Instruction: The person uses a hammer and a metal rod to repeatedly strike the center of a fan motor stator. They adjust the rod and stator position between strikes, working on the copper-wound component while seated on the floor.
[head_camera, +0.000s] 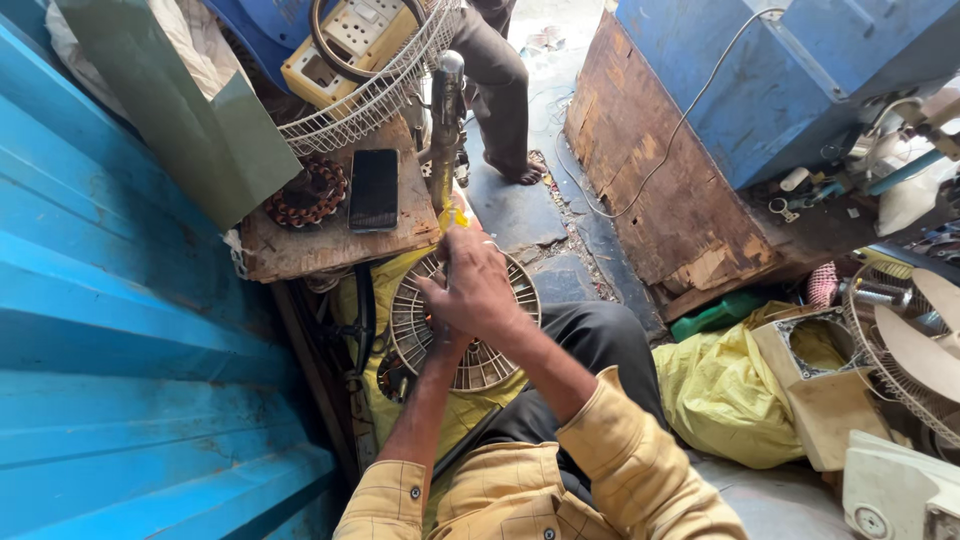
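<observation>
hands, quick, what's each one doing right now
Right hand: closed around the upright yellow-handled tool.
Left hand: mostly hidden under the right, against the round fan grille; grip cannot be told.

Both forearms reach forward, the right hand (475, 290) curled closed over the mostly hidden left hand (437, 335).

Two hands (470, 290), one round fan grille (470, 330), one black phone (374, 190), one copper winding (308, 195).

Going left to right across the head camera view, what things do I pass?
Blue corrugated wall → black phone on the wooden board → hands over a round white fan grille → yellow cloth → fan blades at far right.
</observation>
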